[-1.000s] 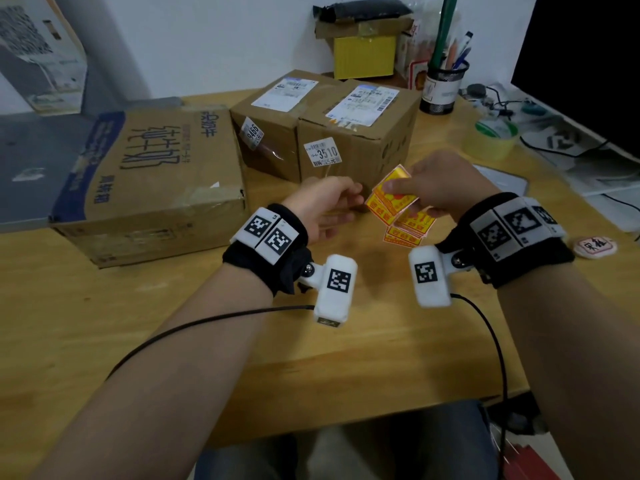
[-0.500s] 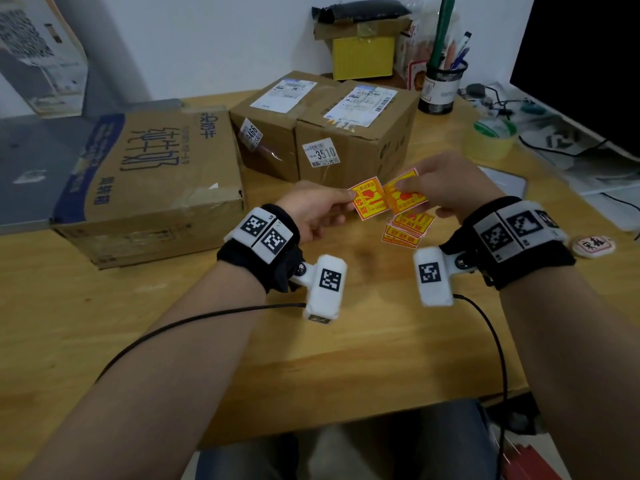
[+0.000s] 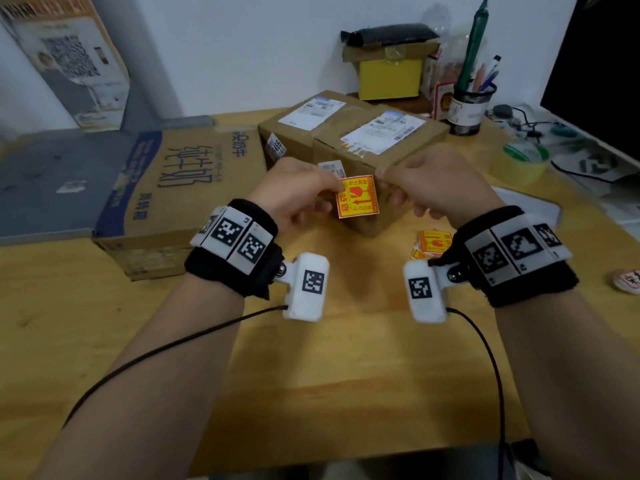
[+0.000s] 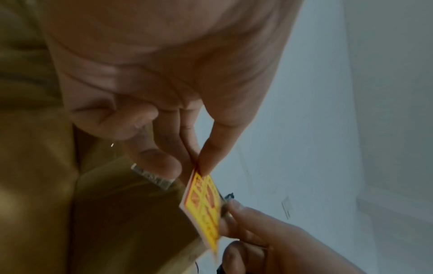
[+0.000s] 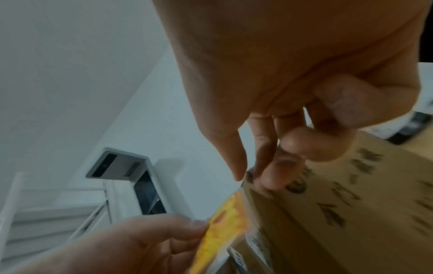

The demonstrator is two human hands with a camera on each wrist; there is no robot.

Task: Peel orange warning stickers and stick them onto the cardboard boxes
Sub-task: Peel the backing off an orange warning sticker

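Both hands hold one orange-and-yellow warning sticker (image 3: 356,197) by its top corners. My left hand (image 3: 335,188) pinches the upper left corner and my right hand (image 3: 380,174) pinches the upper right one. The sticker hangs in front of the near face of the right small cardboard box (image 3: 381,143); whether it touches the box is unclear. The left wrist view shows the sticker (image 4: 205,205) edge-on, pinched under my left thumb. The right wrist view shows the sticker (image 5: 222,228), blurred, beside the box (image 5: 339,213). Several loose stickers (image 3: 433,242) lie on the wooden table (image 3: 311,393).
A second small box (image 3: 304,123) adjoins the first, and a large flat carton (image 3: 180,188) lies at the left. A tape roll (image 3: 523,164), pen holder (image 3: 467,105), cables and a dark monitor (image 3: 595,64) crowd the right. A yellow box (image 3: 389,77) stands at the back.
The two orange pieces that the hands held side by side are now one sticker, raised and carried forward to the front of the right box. Both hands moved up with it.
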